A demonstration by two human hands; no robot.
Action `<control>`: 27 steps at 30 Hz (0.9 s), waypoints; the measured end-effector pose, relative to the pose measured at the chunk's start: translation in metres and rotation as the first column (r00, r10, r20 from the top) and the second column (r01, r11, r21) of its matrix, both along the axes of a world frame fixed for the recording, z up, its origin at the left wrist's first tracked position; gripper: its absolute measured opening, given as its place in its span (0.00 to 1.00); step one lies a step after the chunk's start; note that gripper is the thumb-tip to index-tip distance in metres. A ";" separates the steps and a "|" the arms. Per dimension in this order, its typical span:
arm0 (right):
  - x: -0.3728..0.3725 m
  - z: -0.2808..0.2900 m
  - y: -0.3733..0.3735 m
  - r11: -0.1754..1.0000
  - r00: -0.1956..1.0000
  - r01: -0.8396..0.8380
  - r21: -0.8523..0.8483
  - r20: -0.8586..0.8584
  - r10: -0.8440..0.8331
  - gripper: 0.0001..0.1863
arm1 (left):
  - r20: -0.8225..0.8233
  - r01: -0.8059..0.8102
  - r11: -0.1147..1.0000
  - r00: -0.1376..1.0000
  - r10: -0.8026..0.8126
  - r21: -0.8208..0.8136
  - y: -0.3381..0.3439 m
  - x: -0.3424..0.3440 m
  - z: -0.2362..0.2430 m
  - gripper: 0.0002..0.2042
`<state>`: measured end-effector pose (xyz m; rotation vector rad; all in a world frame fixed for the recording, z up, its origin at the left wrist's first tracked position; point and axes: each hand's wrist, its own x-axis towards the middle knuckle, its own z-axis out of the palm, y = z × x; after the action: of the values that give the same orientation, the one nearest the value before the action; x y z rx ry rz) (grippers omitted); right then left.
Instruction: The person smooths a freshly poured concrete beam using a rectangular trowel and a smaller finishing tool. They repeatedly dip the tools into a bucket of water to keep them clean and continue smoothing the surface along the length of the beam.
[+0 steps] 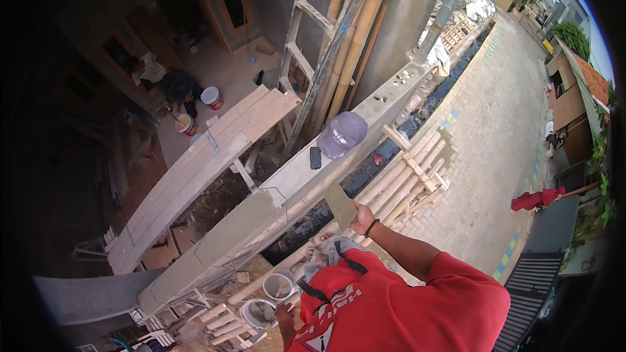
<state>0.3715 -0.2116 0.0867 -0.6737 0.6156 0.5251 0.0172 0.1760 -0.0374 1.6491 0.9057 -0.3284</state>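
Observation:
My right hand (362, 219) grips the lower edge of a flat rectangular grey-green board (340, 205), which looks like a plasterer's float. It is raised beside the long low wall (238, 221), whose top shows a darker, damp-looking stretch of plaster. Low in the view, my left hand (285, 316) is beside two buckets. Its fingers look curled, but what they hold, if anything, is hard to make out. One white bucket (279, 285) has pale residue inside; the other bucket (258, 313) holds grey material.
On the wall top lie a cap (343, 135) and a dark phone-like object (315, 158). Bamboo poles (407, 173) bridge a dark ditch (306, 228). A plank platform (215, 150) and ladder (306, 45) stand beyond. Two people (175, 85) (538, 200) are farther off.

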 end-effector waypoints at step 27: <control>0.026 -0.009 0.018 0.939 0.973 -0.232 0.254 0.057 0.225 0.18 | -0.275 -0.760 0.626 0.648 0.710 -0.175 -0.082 -0.023 0.036 0.12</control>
<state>0.3972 -0.1936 0.0780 -0.5043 0.4346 0.7975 -0.0054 0.0938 -0.0013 0.8699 1.5260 -0.0143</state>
